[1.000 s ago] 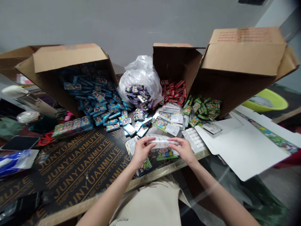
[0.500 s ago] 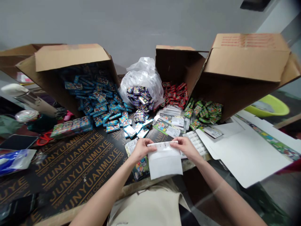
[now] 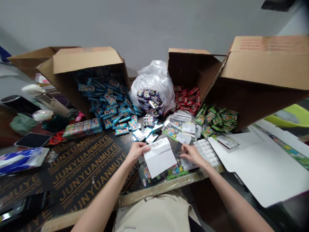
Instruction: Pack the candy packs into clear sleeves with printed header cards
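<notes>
Step in hand: handling of a white paper sleeve (image 3: 159,158), a printed strip along its far edge, judged from the one hand on it.
Left grip (image 3: 136,152): thumb and fingers clamped on the sleeve's left side.
Right grip (image 3: 191,155): fingers spread apart, off the sleeve, just to its right and low over a printed card pack (image 3: 175,170).
Sleeve position: tilted, above the scattered packs, near the front of the plywood desk (image 3: 84,167).
Far side: tipped cardboard boxes (image 3: 87,59) spilling blue packets (image 3: 108,109), red packets (image 3: 187,100) and green packets (image 3: 218,117); purple packets (image 3: 148,103) against a clear plastic bag (image 3: 154,80).
Right: white blister tray (image 3: 207,151) beside a flat white card sheet (image 3: 270,170).
Left: red scissors (image 3: 57,138) near a dark phone (image 3: 33,140).
Next move: in all likelihood a call for the free right grip to close on the sleeve's right edge or the pack beneath it.
</notes>
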Demonstrator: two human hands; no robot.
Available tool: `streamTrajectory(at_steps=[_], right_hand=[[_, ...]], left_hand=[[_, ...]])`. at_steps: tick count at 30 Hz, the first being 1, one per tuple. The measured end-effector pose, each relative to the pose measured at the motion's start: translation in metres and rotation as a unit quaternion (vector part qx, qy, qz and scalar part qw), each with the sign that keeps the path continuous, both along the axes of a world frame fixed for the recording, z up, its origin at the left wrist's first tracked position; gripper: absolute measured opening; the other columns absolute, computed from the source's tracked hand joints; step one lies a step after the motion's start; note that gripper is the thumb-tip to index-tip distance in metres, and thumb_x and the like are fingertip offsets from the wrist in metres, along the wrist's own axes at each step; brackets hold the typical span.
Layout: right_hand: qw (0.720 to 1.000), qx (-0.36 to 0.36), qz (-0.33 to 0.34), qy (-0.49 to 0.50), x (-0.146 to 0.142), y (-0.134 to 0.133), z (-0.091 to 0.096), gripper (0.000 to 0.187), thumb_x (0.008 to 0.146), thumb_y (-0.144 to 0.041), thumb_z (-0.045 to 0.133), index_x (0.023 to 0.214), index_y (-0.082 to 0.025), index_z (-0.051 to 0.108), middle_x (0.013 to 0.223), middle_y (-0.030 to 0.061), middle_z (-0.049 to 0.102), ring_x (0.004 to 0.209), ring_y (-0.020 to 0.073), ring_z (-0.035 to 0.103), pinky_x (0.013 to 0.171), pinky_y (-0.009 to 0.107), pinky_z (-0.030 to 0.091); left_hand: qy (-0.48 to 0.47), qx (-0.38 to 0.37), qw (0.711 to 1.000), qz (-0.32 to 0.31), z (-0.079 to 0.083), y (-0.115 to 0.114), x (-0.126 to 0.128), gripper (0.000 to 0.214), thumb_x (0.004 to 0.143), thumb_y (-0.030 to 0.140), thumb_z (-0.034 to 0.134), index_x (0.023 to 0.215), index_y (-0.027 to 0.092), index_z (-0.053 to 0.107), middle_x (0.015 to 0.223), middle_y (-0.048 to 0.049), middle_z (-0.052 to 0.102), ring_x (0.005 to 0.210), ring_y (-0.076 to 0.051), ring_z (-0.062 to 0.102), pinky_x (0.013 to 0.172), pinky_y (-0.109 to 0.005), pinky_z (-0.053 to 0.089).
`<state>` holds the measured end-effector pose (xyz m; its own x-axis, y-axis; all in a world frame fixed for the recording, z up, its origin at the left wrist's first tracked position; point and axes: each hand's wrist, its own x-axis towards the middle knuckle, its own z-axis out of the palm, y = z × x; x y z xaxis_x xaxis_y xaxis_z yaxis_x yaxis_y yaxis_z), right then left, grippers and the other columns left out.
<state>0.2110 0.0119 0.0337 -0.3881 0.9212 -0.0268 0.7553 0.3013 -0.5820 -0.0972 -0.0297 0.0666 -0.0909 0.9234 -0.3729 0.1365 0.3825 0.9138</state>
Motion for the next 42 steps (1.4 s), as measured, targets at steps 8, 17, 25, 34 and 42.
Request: streamTrajectory(at_steps=[8,17,25,34,42], right_hand=[[0.941,0.045,-0.093,0.323,0.034,0.035,0.055,0.03,0.073,-0.035,0.062,0.097,-0.019,0.055,0.075,0.0014,0.059,0.065,0.0135,0.056,0.06,0.025,0.043],[0.997,-0.022,0.05,0.054,-0.005,0.026,-0.014,0.012,0.068,-0.027,0.064,0.069,-0.015,0.061,0.058,-0.0006,0.058,0.057,0.0132,0.051,0.065,0.029,0.038],[0.998,0.066,0.023,0.002,-0.007,0.015,-0.015,0.025,0.069,-0.03,0.065,0.091,-0.019,0.059,0.097,0.008,0.058,0.098,0.0261,0.047,0.087,0.041,0.025],[0.99,0.042,0.132,-0.009,-0.068,0.013,-0.025,0.013,0.081,-0.019,0.054,0.092,-0.022,0.06,0.089,0.0035,0.06,0.092,0.0202,0.049,0.079,0.035,0.027],[0.991,0.038,0.129,0.0,-0.063,0.024,-0.032,0.005,0.079,-0.021,0.058,0.075,-0.018,0.058,0.078,0.0018,0.062,0.08,0.0174,0.051,0.074,0.032,0.027]], left_hand=[[0.026,-0.04,0.998,-0.039,-0.013,0.017,0.016,0.018,0.055,0.026,0.068,0.054,0.011,0.059,0.042,0.0028,0.051,0.038,-0.008,0.044,0.04,-0.019,0.035],[0.098,-0.056,0.983,-0.148,-0.047,0.04,0.075,0.009,0.064,0.014,0.06,0.069,0.01,0.067,0.053,0.0002,0.06,0.048,-0.011,0.055,0.048,-0.021,0.045],[0.2,0.009,0.963,-0.179,-0.056,0.039,0.062,0.017,0.062,0.012,0.063,0.078,0.012,0.068,0.065,-0.0032,0.066,0.066,-0.016,0.061,0.064,-0.024,0.045],[0.221,0.028,0.954,-0.202,-0.057,0.035,0.065,0.015,0.066,0.018,0.062,0.079,0.012,0.066,0.06,-0.0001,0.064,0.058,-0.013,0.057,0.057,-0.021,0.041],[0.26,0.043,0.939,-0.222,-0.051,0.038,0.066,0.018,0.074,0.021,0.052,0.069,0.016,0.067,0.062,-0.0026,0.065,0.068,-0.016,0.058,0.064,-0.024,0.039]])
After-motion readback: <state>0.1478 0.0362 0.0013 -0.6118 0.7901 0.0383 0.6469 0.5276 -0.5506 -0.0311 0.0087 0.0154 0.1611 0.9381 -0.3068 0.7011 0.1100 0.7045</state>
